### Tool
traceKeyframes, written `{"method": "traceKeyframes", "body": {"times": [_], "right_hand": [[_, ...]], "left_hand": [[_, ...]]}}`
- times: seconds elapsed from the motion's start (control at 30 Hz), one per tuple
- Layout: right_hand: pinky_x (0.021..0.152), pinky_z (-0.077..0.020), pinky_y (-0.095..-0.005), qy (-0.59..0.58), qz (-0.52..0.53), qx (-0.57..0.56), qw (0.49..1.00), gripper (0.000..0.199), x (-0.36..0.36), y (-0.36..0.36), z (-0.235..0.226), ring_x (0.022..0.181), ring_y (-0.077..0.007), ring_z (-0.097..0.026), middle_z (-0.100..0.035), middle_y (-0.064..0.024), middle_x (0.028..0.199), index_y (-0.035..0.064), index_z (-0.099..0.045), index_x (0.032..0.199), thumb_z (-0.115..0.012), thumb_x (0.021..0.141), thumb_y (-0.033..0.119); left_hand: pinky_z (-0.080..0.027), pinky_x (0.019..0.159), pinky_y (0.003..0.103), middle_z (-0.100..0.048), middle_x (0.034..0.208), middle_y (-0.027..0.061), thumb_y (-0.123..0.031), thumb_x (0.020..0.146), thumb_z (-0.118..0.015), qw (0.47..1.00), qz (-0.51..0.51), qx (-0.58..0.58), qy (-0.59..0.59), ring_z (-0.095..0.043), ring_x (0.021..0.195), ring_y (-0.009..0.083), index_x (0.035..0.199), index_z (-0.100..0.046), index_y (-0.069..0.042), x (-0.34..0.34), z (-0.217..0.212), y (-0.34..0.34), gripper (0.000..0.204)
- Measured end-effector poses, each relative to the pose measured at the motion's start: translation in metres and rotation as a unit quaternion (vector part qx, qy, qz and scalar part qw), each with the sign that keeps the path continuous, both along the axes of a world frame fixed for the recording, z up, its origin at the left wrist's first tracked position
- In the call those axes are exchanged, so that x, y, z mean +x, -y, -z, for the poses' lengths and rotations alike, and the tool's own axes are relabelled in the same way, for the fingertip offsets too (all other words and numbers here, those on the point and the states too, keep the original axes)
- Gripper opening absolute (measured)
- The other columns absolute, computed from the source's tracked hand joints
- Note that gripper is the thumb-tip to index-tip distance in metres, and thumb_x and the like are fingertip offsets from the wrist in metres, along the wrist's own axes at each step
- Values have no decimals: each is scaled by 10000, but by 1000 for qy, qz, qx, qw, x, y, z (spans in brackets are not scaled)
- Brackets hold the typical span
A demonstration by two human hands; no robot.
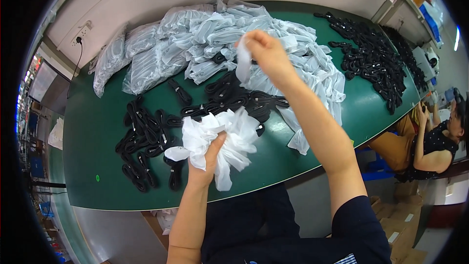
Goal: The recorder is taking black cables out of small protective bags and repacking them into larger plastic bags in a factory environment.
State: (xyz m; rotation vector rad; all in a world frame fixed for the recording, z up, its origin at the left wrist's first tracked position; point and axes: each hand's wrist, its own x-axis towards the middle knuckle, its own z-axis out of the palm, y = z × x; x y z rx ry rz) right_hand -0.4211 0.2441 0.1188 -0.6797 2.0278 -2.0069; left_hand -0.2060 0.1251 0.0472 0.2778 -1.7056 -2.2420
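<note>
My left hand [211,159], near the front edge of the green table [93,156], is closed round a crumpled bunch of thin white plastic bags [237,139]. Farther up and to the right, my right hand [264,51] pinches one limp white plastic bag [243,66], which hangs from the fingers. Below that bag lie coiled black cables [227,88] with metal plugs. More coiled black cables [141,122] spread to the left of my left hand. A large heap of bagged cables [210,32] in white and clear plastic fills the far side.
A long pile of black cable coils [369,54] lies on the table's right side. At the right, another person [430,151] sits near a blue stool [376,166]. Cardboard boxes [400,215] stand on the floor. A black plug and cord [78,41] hang from the left wall socket.
</note>
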Motion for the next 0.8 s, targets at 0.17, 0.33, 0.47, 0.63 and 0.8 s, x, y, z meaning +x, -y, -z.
{"method": "traceKeyframes", "body": {"times": [0.17,0.33,0.47,0.63,0.8], "right_hand": [[805,-460,-257,42,-232,-35,971,115,71,19,8,857,-74,-575,-659,-17,891,21,-621,944,-556,922,113],[769,-486,-312,-278,-14,205,938,137,29,19,21,807,-213,-628,-675,-88,859,26,-657,952,-584,867,105],[934,-394,-437,-572,168,367,715,253,-54,-11,81,1067,-299,-531,-598,-88,1099,116,-634,967,-673,720,80],[883,-413,-423,-553,116,338,753,150,-81,-8,74,994,-294,-551,-614,-90,1039,106,-644,885,-663,736,102],[721,-468,-332,-309,166,110,930,76,-69,3,22,786,-201,-591,-637,-60,815,59,-646,873,-632,818,110]], "left_hand": [[-413,933,315,-548,1176,89,-50,872,-626,985,-75,-135,-76,-520,1091,172,1245,-472,9,-25,-17,7,408],[-437,875,298,-564,1173,76,-106,884,-625,992,-62,-111,8,-541,1046,156,1153,-569,3,-12,7,23,296],[-442,906,311,-585,1159,79,-81,879,-615,995,-46,88,4,-561,1043,169,1202,-547,-13,-9,-4,7,337],[-451,904,312,-600,1124,66,-71,865,-628,992,6,115,46,-573,1031,168,1195,-550,-24,4,-4,8,342],[-450,896,310,-606,1099,60,-73,860,-636,991,-13,120,52,-575,1011,165,1167,-569,-28,4,-2,7,317]]}}
